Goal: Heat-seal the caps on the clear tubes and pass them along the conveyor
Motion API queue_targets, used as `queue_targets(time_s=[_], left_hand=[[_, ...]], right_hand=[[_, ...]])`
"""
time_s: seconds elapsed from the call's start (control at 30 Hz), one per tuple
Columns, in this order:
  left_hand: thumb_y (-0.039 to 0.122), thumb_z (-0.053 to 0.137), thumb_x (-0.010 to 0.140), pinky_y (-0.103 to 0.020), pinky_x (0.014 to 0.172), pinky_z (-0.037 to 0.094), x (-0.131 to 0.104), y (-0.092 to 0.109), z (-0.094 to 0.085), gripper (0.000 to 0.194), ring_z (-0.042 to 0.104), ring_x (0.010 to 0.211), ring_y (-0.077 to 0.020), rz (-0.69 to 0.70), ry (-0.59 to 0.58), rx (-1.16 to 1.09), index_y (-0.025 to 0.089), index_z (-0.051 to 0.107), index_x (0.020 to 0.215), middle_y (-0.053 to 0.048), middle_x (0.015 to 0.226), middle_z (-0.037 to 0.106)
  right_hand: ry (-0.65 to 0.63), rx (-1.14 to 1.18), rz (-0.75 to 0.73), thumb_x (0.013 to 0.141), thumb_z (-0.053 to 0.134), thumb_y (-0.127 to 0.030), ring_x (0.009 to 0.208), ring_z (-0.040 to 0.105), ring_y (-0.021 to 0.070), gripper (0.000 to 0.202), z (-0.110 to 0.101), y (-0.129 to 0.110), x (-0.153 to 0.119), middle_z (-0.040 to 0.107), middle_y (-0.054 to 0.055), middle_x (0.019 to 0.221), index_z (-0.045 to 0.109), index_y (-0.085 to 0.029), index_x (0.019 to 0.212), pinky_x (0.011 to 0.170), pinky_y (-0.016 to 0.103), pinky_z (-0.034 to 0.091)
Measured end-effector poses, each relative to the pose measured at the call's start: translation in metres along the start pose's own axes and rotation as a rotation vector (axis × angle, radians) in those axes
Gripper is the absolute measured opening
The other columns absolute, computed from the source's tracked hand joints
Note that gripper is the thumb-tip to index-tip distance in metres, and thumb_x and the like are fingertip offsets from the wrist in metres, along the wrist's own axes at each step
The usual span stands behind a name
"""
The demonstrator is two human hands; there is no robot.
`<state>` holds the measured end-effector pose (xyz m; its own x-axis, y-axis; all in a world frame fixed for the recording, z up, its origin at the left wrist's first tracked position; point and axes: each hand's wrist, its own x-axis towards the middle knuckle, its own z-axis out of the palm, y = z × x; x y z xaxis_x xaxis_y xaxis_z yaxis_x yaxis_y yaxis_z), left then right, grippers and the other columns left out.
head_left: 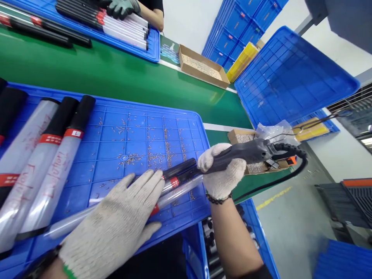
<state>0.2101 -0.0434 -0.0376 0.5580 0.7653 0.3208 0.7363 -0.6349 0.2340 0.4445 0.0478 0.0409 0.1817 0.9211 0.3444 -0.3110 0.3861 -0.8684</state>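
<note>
My left hand (119,223), in a white knit glove, presses flat on a clear plastic tube with a black end and red band (177,180) lying on the blue tray (128,131). My right hand (222,170), also gloved, grips a dark grey electric screwdriver (250,152) held level, its tip against the tube's black end. A black cable (290,170) runs from the tool's rear. Several more tubes with black caps and red bands (43,162) lie at the tray's left side.
Small screws are scattered over the tray. A green conveyor belt (87,69) runs behind it. Another person's gloved hand (122,7) rests on tubes in a far blue tray. Cardboard boxes of screws (200,68), a tilted blue tray (290,73) and stacked blue crates stand to the right.
</note>
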Motion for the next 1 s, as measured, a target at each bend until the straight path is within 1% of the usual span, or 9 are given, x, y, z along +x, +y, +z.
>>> queue_targets(time_s=[0.1,0.27,0.33,0.43,0.57,0.67,0.8,0.9,1.0], left_hand=[[0.03,0.073,0.094,-0.067,0.13,0.038,-0.003,0.0,0.003,0.088,0.058,0.156,-0.045,-0.01,0.017,-0.031,0.015,0.045,0.175,-0.021,0.172,0.061],[0.026,0.069,0.098,-0.071,0.133,0.04,-0.007,0.0,0.007,0.09,0.056,0.16,-0.0459,-0.041,0.02,-0.103,0.022,0.037,0.182,-0.019,0.177,0.057],[0.026,0.067,0.1,-0.072,0.133,0.042,-0.007,0.001,0.008,0.087,0.057,0.16,-0.0462,-0.055,0.026,-0.122,0.023,0.038,0.182,-0.018,0.176,0.058],[0.024,0.064,0.102,-0.07,0.132,0.044,-0.006,0.002,0.008,0.081,0.059,0.158,-0.0451,-0.06,0.054,-0.125,0.023,0.041,0.18,-0.018,0.174,0.061],[0.023,0.066,0.098,-0.067,0.131,0.045,-0.004,0.003,0.004,0.081,0.061,0.156,-0.0439,-0.041,0.067,-0.096,0.021,0.046,0.177,-0.019,0.172,0.063],[0.027,0.075,0.091,-0.069,0.131,0.045,0.001,0.001,0.0,0.086,0.06,0.155,-0.0465,-0.053,0.035,-0.072,0.018,0.05,0.172,-0.021,0.171,0.062],[0.04,0.087,0.083,-0.075,0.133,0.04,0.017,-0.007,-0.01,0.087,0.056,0.157,-0.0513,-0.116,-0.01,-0.019,0.016,0.06,0.162,-0.025,0.169,0.062],[0.051,0.089,0.082,-0.079,0.132,0.038,0.027,-0.012,-0.016,0.086,0.055,0.155,-0.0558,-0.147,-0.02,0.041,0.011,0.065,0.154,-0.031,0.166,0.063],[0.052,0.088,0.082,-0.082,0.131,0.037,0.03,-0.012,-0.018,0.089,0.054,0.155,-0.0589,-0.176,-0.017,0.083,0.006,0.065,0.153,-0.036,0.164,0.061]], right_hand=[[-0.038,-0.032,0.007,0.09,0.085,-0.071,0.047,0.05,0.0147,0.049,0.001,0.0,0.001,0.057,-0.005,0.059,0.067,-0.025,0.086,0.05,0.028,0.047],[-0.107,-0.033,0.022,0.091,0.086,-0.071,0.047,0.048,0.0146,0.048,0.003,0.0,0.001,0.058,-0.005,0.058,0.069,-0.026,0.085,0.05,0.029,0.046],[-0.104,-0.029,0.022,0.091,0.086,-0.07,0.046,0.048,0.0142,0.048,0.003,0.0,0.001,0.058,-0.005,0.059,0.069,-0.026,0.085,0.05,0.028,0.046],[-0.084,-0.049,0.009,0.091,0.086,-0.072,0.047,0.046,0.0137,0.049,0.003,0.0,0.001,0.056,-0.006,0.059,0.068,-0.026,0.085,0.051,0.028,0.046],[-0.087,-0.022,0.025,0.092,0.086,-0.069,0.047,0.048,0.0139,0.047,0.0,0.0,0.002,0.057,-0.006,0.059,0.068,-0.026,0.087,0.049,0.027,0.046],[-0.118,0.011,0.061,0.095,0.084,-0.07,0.046,0.049,0.0141,0.047,-0.001,-0.001,0.002,0.057,-0.006,0.059,0.07,-0.025,0.088,0.047,0.027,0.046],[-0.11,0.019,-0.038,0.098,0.081,-0.066,0.048,0.052,0.0149,0.042,0.002,-0.005,0.0,0.06,-0.004,0.06,0.073,-0.025,0.092,0.05,0.028,0.05],[-0.079,-0.007,-0.075,0.097,0.08,-0.066,0.048,0.052,0.0154,0.041,0.008,-0.004,-0.001,0.059,-0.005,0.06,0.07,-0.026,0.091,0.05,0.028,0.049],[-0.062,0.026,-0.061,0.096,0.079,-0.067,0.046,0.051,0.0149,0.043,0.016,0.001,0.003,0.058,-0.006,0.059,0.067,-0.027,0.09,0.049,0.028,0.047]])
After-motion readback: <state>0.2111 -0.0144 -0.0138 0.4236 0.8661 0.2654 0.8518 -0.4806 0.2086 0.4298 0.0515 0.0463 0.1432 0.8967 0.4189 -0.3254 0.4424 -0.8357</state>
